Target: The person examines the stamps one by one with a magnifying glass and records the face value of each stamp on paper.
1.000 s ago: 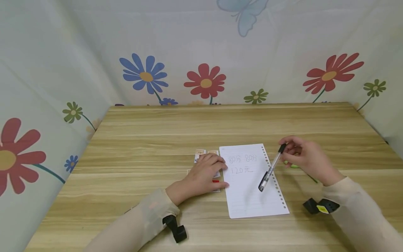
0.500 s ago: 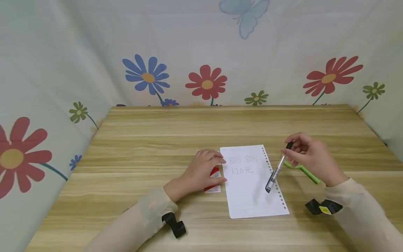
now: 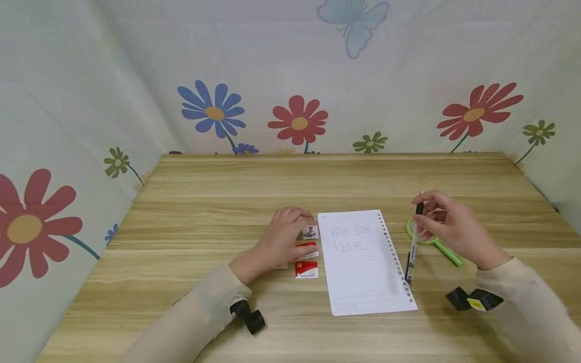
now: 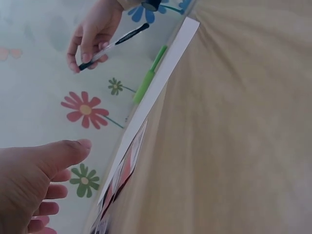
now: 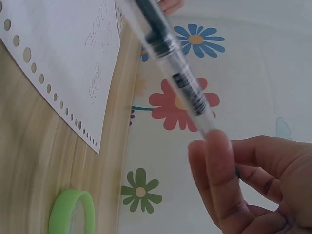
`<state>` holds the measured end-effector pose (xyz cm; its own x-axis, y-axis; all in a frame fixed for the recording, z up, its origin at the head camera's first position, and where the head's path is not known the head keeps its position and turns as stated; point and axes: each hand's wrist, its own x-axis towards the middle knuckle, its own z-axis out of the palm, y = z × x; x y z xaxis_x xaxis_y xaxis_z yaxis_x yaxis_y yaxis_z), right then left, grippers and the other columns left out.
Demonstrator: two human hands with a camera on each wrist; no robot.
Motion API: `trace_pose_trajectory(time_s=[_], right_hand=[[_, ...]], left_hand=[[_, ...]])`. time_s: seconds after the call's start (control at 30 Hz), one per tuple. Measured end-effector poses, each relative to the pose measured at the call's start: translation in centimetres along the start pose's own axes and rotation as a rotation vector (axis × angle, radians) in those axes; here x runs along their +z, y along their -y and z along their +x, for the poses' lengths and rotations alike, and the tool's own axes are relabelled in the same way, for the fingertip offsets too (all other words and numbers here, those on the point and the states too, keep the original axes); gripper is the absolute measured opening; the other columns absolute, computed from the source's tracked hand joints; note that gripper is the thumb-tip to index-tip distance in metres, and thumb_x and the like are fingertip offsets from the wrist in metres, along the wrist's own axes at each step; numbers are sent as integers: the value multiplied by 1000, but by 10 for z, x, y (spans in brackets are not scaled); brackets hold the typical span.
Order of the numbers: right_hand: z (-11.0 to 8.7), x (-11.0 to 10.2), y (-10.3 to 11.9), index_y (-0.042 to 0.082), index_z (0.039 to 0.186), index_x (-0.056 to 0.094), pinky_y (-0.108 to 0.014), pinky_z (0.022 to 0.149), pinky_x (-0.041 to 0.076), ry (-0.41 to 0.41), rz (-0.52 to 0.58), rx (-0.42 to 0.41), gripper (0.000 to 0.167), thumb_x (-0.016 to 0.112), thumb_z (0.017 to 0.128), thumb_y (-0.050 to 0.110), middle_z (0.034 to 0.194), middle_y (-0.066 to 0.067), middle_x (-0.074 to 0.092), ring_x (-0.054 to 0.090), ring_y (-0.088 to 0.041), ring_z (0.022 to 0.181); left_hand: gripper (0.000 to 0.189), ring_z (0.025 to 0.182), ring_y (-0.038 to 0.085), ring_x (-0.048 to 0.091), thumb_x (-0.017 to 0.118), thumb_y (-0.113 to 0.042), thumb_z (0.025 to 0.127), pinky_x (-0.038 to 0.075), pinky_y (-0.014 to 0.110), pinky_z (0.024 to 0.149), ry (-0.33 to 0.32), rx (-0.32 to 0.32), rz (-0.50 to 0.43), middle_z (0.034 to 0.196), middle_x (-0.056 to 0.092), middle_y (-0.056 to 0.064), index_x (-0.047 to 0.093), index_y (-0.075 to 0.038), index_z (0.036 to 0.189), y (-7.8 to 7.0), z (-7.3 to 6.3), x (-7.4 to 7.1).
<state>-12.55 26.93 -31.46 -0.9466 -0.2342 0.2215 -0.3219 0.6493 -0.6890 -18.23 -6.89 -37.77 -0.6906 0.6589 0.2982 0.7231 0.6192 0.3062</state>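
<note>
Between thumb and fingers, my right hand pinches a clear gel pen near its black end. In the head view the pen slants down over the paper's punched right edge. The lined sheet of paper bears handwritten figures at its top. My left hand hovers with loosely bent fingers and holds nothing; the left wrist view has it above the table. Below its thumb lie two red stamps, and another stamp shows by its fingertips. The hand hides part of the stamps.
Beneath the right hand lies a green magnifying glass, its ring partly covered by the fingers. The wooden table ends at the back against a flowered curtain. A black camera is strapped to the left wrist.
My left hand has lifted and drawn back left, uncovering the red stamps. The right hand has shifted right with the pen, which hangs steeper and shows more of the magnifying glass.
</note>
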Motion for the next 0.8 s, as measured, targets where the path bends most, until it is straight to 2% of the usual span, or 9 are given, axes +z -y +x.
trace_pose_trajectory(time_s=[0.13, 0.3, 0.4, 0.57, 0.7, 0.8], right_hand=[[0, -3, -1, -1, 122, 48, -28, 51, 53, 29, -24, -5, 41, 63, 85, -8, 82, -11, 56, 60, -16, 59], [-2, -5, -2, 0, 130, 39, -30, 50, 53, 47, -19, 11, 50, 62, 86, -8, 84, -13, 59, 60, -17, 60], [-2, -6, -3, -2, 129, 36, -31, 51, 53, 64, -23, 47, 52, 63, 86, -7, 86, -14, 61, 59, -17, 60], [-4, -4, -6, -6, 128, 36, -32, 53, 53, 120, -26, 146, 51, 64, 86, -2, 87, -14, 60, 58, -17, 59], [-6, -1, -9, -8, 127, 36, -33, 54, 53, 156, -23, 204, 49, 64, 88, 1, 85, -13, 61, 58, -19, 60], [-6, 2, -12, -9, 124, 38, -32, 53, 53, 173, -25, 219, 45, 63, 88, 0, 84, -12, 62, 58, -18, 60]], left_hand=[[48, 115, 24, 47, 78, -37, 76, 30, 43, 104, -14, -10, -3, 118, 57, 5, 65, -10, 114, 7, 1, -2], [48, 117, 23, 45, 76, -40, 78, 28, 42, 105, 13, -71, 15, 120, 57, 3, 65, -12, 115, 15, 3, -4], [48, 118, 22, 45, 76, -40, 78, 28, 41, 105, 31, -97, 28, 122, 56, 3, 65, -13, 116, 20, 4, -5], [51, 119, 23, 45, 76, -41, 77, 27, 42, 105, 44, -103, 38, 123, 56, 3, 64, -13, 118, 30, 3, -7], [53, 119, 23, 45, 76, -45, 76, 26, 43, 106, 48, -92, 8, 122, 57, 3, 64, -14, 118, 39, 1, -7], [53, 119, 23, 45, 76, -46, 76, 27, 43, 106, 57, -88, -19, 122, 57, 2, 65, -14, 117, 47, 0, -8]])
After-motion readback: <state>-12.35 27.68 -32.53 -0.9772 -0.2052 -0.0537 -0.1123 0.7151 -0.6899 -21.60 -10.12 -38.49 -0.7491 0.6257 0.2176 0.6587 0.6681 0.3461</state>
